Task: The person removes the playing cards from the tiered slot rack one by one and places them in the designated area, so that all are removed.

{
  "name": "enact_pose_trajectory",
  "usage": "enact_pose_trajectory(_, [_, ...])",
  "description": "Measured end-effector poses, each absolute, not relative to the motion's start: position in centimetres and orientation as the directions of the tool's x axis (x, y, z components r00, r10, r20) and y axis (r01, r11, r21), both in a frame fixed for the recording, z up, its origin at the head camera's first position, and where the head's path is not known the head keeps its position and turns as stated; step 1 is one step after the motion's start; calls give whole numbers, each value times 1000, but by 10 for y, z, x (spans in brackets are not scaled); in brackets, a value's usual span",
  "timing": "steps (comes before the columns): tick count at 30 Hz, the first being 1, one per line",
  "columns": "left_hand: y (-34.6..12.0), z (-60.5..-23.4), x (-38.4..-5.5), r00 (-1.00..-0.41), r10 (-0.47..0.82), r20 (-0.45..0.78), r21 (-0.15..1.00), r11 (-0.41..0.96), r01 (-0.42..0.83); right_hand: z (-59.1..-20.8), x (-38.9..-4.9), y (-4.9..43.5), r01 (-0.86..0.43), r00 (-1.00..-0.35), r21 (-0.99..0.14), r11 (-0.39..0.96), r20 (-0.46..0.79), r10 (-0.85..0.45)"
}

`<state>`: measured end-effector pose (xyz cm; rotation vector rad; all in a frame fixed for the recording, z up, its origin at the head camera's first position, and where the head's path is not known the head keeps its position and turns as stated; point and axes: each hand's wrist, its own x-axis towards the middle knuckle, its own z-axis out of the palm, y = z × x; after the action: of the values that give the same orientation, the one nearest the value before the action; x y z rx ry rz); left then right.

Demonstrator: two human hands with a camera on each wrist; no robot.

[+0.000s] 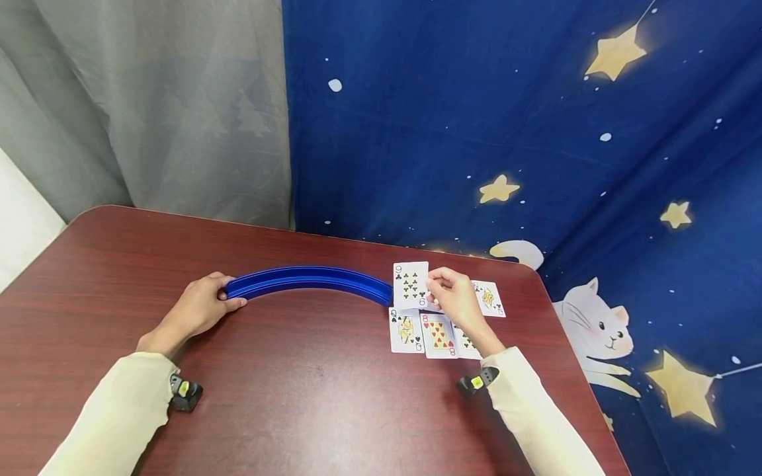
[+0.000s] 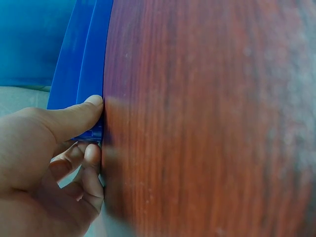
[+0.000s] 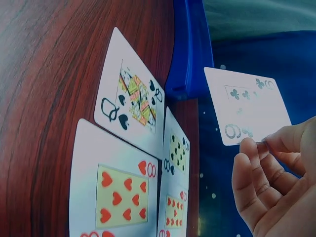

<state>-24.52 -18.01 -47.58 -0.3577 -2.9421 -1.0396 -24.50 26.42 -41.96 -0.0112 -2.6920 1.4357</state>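
Observation:
My left hand point(image 1: 202, 301) grips the left end of a curved blue card holder point(image 1: 309, 276). The left wrist view shows the thumb pressed on its top face and curled fingers at its end. In my right hand point(image 1: 455, 301) a nine of clubs card point(image 1: 409, 285) is pinched by one edge, raised above the holder's right end in the right wrist view. Just in front lie a queen of spades point(image 3: 131, 94) and an eight of hearts point(image 3: 121, 192), face up. Behind them are an eight of spades point(image 3: 177, 150) and another hearts card point(image 3: 173, 207).
A face card point(image 1: 489, 299) lies to the right of my right hand. Another card point(image 1: 466, 344) is partly hidden under my right wrist. The reddish-brown table point(image 1: 297, 396) ends at a grey curtain point(image 1: 178, 119) and a blue star-patterned curtain point(image 1: 417, 132).

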Motion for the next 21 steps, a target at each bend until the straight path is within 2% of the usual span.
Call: enact_pose_trajectory(21, [-180,-476,-244,-972,218,90,624,748,226,-422,-237,301,39,-996,-791,611,21,92])
